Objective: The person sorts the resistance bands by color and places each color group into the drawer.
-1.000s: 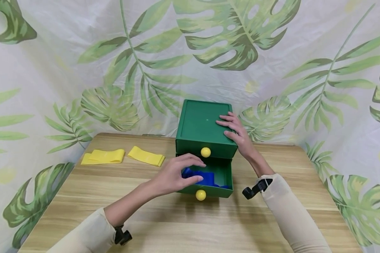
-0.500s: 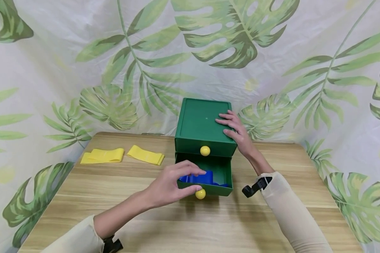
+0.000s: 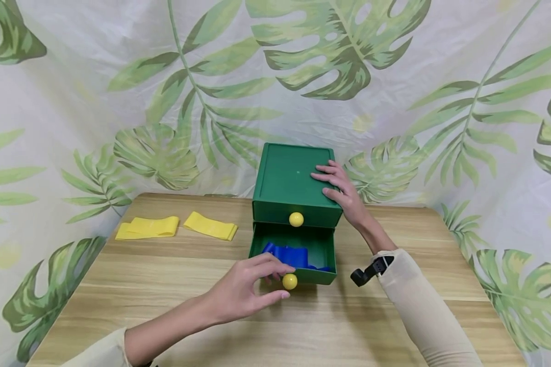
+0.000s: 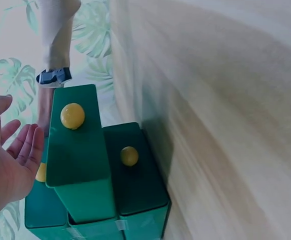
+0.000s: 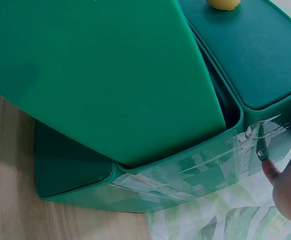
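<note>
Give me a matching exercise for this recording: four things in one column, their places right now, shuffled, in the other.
1. blue bundle
2. yellow strips
3. right hand
4. left hand

A. on top of the green cabinet
B. on the table
C. beside the knob of the open drawer
D. inside the open drawer

Pairs: 1-D, 2-B, 3-A, 4-C

The left arm stretches over the table (image 3: 330, 326) from the near left, its hand (image 3: 241, 293) open-fingered, thumb apart below the fingers. The right hand (image 3: 342, 191) lies nearer the table's far edge, fingers spread, back upward, the sleeve (image 3: 422, 311) ending short of the wrist.
</note>
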### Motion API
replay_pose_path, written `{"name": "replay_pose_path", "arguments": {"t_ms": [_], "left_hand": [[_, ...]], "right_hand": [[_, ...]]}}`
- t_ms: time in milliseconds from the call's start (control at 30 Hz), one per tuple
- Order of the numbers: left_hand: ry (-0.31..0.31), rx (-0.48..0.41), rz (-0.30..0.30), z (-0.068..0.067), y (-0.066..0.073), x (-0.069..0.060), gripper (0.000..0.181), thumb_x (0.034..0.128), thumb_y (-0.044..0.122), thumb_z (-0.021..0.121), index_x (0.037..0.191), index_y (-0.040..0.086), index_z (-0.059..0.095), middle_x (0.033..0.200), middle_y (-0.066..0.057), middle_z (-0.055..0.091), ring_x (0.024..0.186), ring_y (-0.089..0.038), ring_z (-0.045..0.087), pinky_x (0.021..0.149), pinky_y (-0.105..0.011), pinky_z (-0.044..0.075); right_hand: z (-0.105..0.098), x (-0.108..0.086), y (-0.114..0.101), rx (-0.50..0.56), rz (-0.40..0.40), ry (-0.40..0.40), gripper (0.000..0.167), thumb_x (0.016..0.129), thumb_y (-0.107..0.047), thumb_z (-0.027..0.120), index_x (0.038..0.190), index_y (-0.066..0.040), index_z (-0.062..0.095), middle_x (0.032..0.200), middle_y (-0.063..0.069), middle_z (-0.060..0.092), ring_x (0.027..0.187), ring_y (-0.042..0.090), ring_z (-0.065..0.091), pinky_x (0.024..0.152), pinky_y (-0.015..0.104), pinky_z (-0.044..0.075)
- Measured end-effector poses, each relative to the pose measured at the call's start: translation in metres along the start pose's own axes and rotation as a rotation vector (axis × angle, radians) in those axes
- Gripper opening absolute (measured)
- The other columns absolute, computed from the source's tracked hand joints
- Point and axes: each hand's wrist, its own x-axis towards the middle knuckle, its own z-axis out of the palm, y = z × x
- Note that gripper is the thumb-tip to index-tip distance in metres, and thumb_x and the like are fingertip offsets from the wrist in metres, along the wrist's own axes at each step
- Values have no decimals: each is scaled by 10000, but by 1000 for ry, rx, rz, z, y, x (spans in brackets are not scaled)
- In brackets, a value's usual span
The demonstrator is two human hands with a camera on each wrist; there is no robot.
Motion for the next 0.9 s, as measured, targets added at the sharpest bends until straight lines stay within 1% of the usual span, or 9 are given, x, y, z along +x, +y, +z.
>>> {"name": "replay_pose_path", "arguments": {"t_ms": [67, 167, 300, 400, 533, 700, 900], "left_hand": [[-11, -4, -17, 2, -1, -5, 338, 954, 218, 824, 1252, 81, 742, 1137, -32, 723, 951, -76, 688, 814, -277, 626], [-33, -16, -55, 5, -1, -11, 355, 962, 249, 816, 1265, 83, 734, 1157, -31, 718, 953, -64, 689, 801, -275, 628], [-57, -10, -112, 9, -3, -19, 380, 963, 292, 815, 1286, 111, 729, 1162, 16, 709, 940, -33, 667, 757, -245, 620], [-63, -11, -151, 12, -6, -23, 401, 957, 307, 820, 1305, 134, 721, 1150, 58, 700, 933, -28, 656, 737, -243, 618], [-67, -14, -192, 15, -11, -26, 426, 952, 317, 823, 1330, 160, 706, 1125, 77, 699, 936, -27, 659, 733, -260, 624], [-66, 4, -218, 20, -16, -28, 447, 953, 300, 825, 1355, 159, 689, 1094, 76, 718, 932, -23, 675, 756, -250, 625], [-69, -20, -273, 25, -23, -27, 475, 966, 253, 811, 1404, 169, 651, 1173, 46, 737, 971, -44, 704, 806, -254, 626]], "right_hand": [[0, 0, 0, -3, 5, -2, 424, 1058, -99, 501, 1445, 34, 615, 1621, 208, 437, 1630, 327, 101, 1306, 573, 22], [1, 0, 0, -8, 9, -3, 425, 1055, -100, 508, 1445, 29, 617, 1616, 207, 443, 1630, 318, 106, 1305, 579, 24], [0, -1, 1, -14, 11, -4, 427, 1049, -97, 520, 1447, 25, 618, 1611, 205, 447, 1631, 309, 109, 1304, 586, 22], [0, -2, 0, -19, 16, -6, 431, 1048, -101, 528, 1452, 15, 617, 1612, 196, 448, 1632, 291, 110, 1304, 587, 20], [-1, -2, -2, -21, 26, -12, 440, 1040, -114, 548, 1460, 1, 617, 1617, 180, 447, 1633, 272, 110, 1304, 585, 18], [-2, -1, -3, -25, 16, -20, 451, 1027, -115, 568, 1460, 2, 615, 1615, 185, 446, 1632, 303, 109, 1304, 589, 14], [-3, 0, -4, -28, 5, -18, 456, 1020, -118, 569, 1456, 9, 617, 1607, 195, 453, 1630, 325, 113, 1303, 593, 16]]}}
